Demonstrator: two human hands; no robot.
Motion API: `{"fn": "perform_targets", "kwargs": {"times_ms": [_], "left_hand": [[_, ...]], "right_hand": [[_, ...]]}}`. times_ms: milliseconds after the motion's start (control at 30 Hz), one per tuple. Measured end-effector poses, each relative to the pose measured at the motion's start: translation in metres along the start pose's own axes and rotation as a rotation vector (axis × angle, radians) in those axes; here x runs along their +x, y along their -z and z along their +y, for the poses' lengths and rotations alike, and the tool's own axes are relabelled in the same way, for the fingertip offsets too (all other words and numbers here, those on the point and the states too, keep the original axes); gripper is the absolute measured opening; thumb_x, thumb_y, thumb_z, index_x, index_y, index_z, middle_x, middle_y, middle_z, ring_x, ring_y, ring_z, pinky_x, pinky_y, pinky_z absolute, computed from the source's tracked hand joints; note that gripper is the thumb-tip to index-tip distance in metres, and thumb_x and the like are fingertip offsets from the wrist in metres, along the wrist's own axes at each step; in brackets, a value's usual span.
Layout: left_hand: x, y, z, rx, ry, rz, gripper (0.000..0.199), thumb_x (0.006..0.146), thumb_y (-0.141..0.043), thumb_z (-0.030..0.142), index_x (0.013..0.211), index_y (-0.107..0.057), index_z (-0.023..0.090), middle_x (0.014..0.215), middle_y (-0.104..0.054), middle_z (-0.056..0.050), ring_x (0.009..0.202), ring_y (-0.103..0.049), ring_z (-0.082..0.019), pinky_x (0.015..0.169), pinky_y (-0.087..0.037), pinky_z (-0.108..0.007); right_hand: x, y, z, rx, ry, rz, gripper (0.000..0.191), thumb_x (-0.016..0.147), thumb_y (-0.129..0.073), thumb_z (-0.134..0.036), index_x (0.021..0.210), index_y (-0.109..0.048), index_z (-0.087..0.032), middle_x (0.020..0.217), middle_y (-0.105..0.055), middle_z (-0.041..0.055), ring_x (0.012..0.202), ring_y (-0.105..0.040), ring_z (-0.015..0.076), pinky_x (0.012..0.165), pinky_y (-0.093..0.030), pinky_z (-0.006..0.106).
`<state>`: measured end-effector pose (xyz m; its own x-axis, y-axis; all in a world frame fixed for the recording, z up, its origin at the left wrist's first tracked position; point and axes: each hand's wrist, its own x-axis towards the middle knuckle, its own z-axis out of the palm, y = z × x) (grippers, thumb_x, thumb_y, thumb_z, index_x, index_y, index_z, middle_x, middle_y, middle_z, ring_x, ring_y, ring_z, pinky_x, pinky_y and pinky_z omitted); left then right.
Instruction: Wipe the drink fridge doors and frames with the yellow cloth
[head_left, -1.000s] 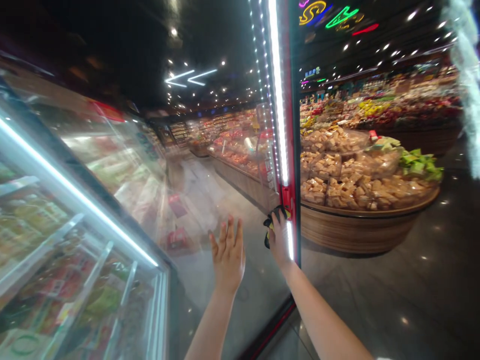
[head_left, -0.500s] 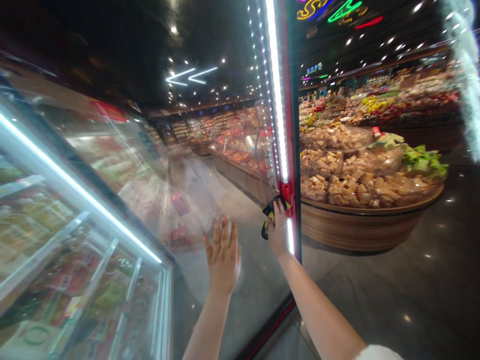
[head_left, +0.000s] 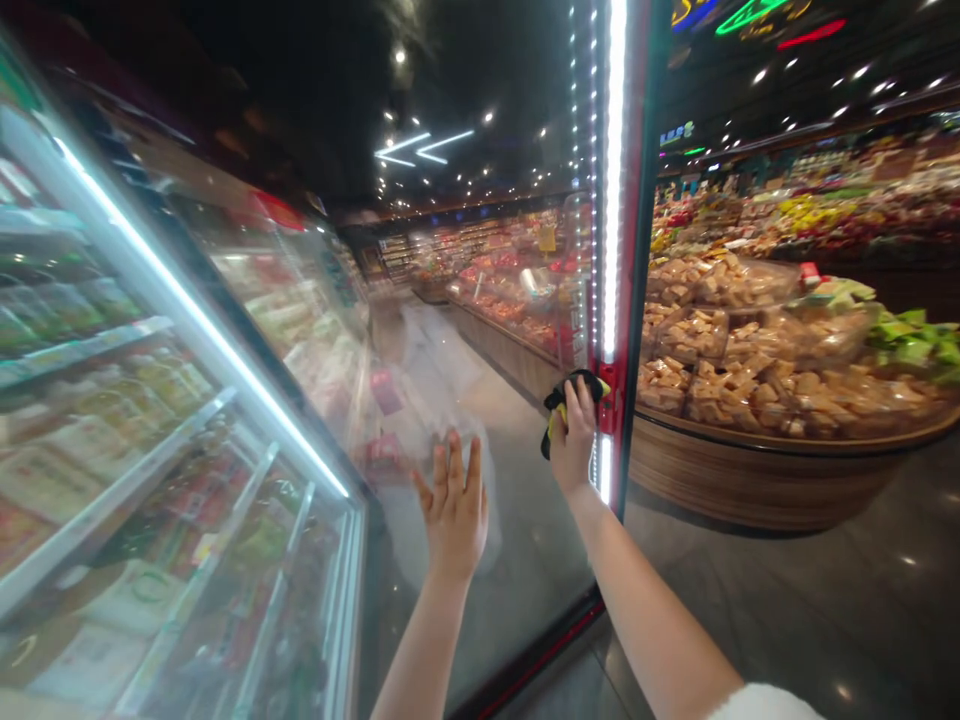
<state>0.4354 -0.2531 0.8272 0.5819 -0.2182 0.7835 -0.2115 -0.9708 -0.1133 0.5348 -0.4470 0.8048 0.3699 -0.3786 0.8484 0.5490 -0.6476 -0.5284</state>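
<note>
My left hand (head_left: pixel 455 505) is raised against the glass door (head_left: pixel 517 520) of a refrigerated cabinet, fingers spread and holding nothing. To its right, my right hand (head_left: pixel 574 435) presses a black and yellow cloth (head_left: pixel 556 400) to the glass beside the red door frame (head_left: pixel 612 400). The fingers lie over the cloth. A bright light strip (head_left: pixel 615 180) runs up the door's edge above this hand. The door stands swung out, and the glass carries reflections of the shop.
On the left, cabinet shelves (head_left: pixel 187 450) hold bottles and packages, blurred by motion. Right of the door is a round wooden display stand (head_left: pixel 750 485) piled with bagged brown food pieces (head_left: pixel 750 390) and green leafy produce (head_left: pixel 915 340). Dark floor (head_left: pixel 787 620) lies below it.
The view has shifted left, so the door edge and stand sit further right. My right hand and the cloth stay near the red frame, and my left hand stays spread at the glass.
</note>
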Motion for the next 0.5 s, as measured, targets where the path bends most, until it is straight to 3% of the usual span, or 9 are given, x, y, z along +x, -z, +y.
{"fn": "perform_targets", "kwargs": {"times_ms": [133,233,367,433,500], "left_hand": [[-0.005,0.006,-0.009,-0.003,0.015,0.006,0.089,0.095,-0.064,0.021,0.165,-0.009,0.03,0.171,-0.014,-0.01,0.159,-0.013,-0.031,0.128,0.0,-0.063],[-0.013,0.01,-0.02,-0.002,0.028,-0.009,0.092,0.094,-0.065,0.021,0.164,-0.008,0.032,0.171,-0.013,-0.009,0.159,-0.012,-0.033,0.127,0.0,-0.065],[-0.026,0.019,-0.036,0.015,0.06,-0.035,0.092,0.094,-0.066,0.021,0.164,-0.009,0.036,0.172,-0.011,-0.008,0.159,-0.013,-0.035,0.126,-0.002,-0.068],[-0.031,0.024,-0.042,0.022,0.061,-0.05,0.093,0.093,-0.066,0.02,0.164,-0.009,0.036,0.172,-0.009,-0.009,0.159,-0.012,-0.035,0.125,-0.004,-0.069],[-0.034,0.029,-0.047,0.028,0.054,-0.052,0.094,0.092,-0.067,0.019,0.164,-0.009,0.035,0.172,-0.007,-0.01,0.158,-0.011,-0.036,0.125,-0.006,-0.069]], "right_hand": [[-0.027,-0.007,-0.024,-0.018,0.225,-0.202,0.052,0.102,-0.045,-0.018,0.152,-0.05,-0.029,0.159,-0.05,0.0096,0.152,-0.04,0.0253,0.122,-0.038,0.053],[-0.057,-0.001,-0.013,-0.08,0.325,-0.258,0.051,0.101,-0.045,-0.014,0.147,-0.057,-0.032,0.151,-0.059,0.0059,0.151,-0.041,0.0245,0.123,-0.037,0.052],[-0.057,-0.006,-0.008,-0.085,0.15,-0.126,0.053,0.102,-0.039,-0.016,0.152,-0.051,-0.028,0.157,-0.053,0.0094,0.155,-0.034,0.0271,0.12,-0.039,0.058],[-0.051,-0.015,-0.025,-0.066,0.073,-0.061,0.055,0.103,-0.038,-0.017,0.156,-0.045,-0.026,0.161,-0.047,0.0111,0.157,-0.03,0.0279,0.12,-0.038,0.06],[-0.053,-0.023,-0.045,-0.064,0.095,-0.079,0.056,0.102,-0.04,-0.017,0.157,-0.044,-0.026,0.162,-0.046,0.0106,0.157,-0.029,0.0284,0.121,-0.035,0.06]]}}
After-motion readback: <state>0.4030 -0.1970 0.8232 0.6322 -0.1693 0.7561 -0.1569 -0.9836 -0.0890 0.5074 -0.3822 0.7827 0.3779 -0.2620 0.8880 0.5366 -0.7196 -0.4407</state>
